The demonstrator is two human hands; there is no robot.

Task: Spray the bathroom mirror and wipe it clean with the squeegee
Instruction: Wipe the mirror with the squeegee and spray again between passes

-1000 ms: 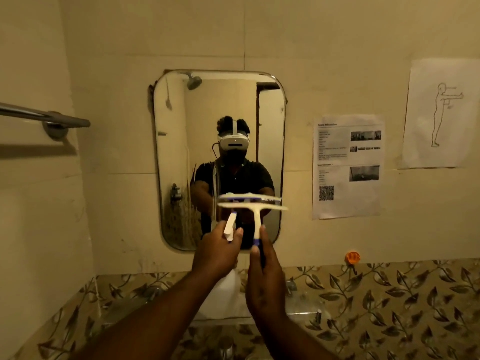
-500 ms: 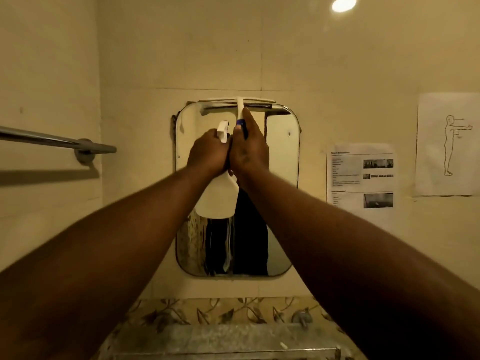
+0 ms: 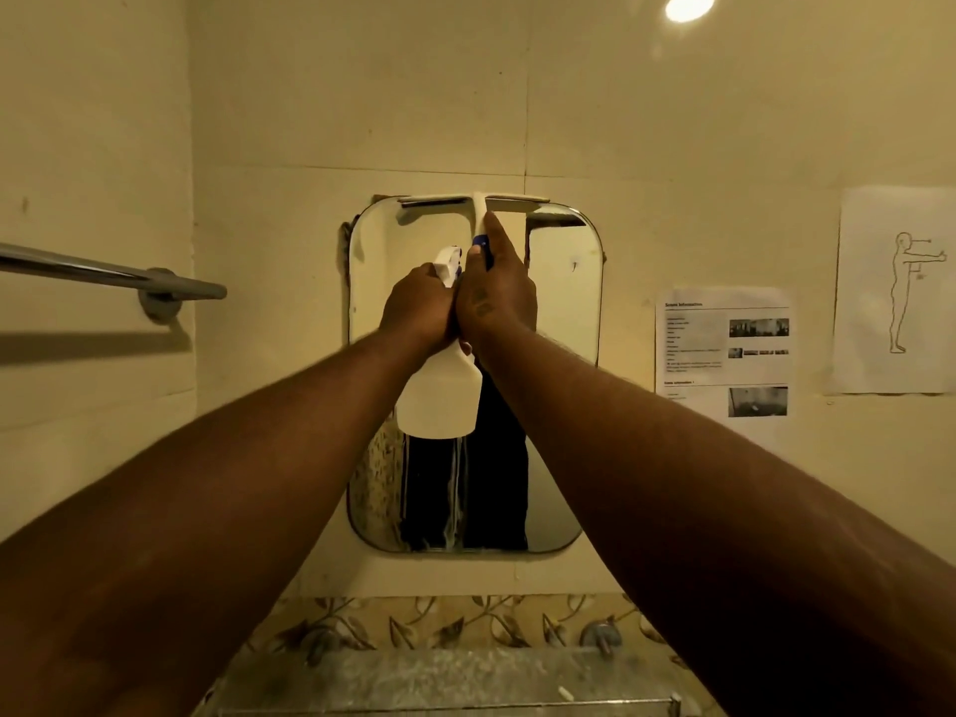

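We are holding the squeegee (image 3: 478,209) in our right hand (image 3: 494,297), with the fingers closed around its blue handle and one finger lying along the white neck. Our left hand (image 3: 419,307) is closed around the neck of the white spray bottle (image 3: 439,395), which is hanging below the hand in front of the mirror (image 3: 564,302). The two hands are touching each other, side by side. The blade of the squeegee is lying across the top edge of the mirror, with its long axis horizontal, and the handle is pointing straight down toward our right hand. So almost the whole glass is lying below the blade, and we judge that the coming move is a pull straight down, with the right hand leading. The blade is not reaching the two side edges, so some more passes are probably needed. The bottle is hanging in the path of the pull, so the left hand should be moving away to the left first.
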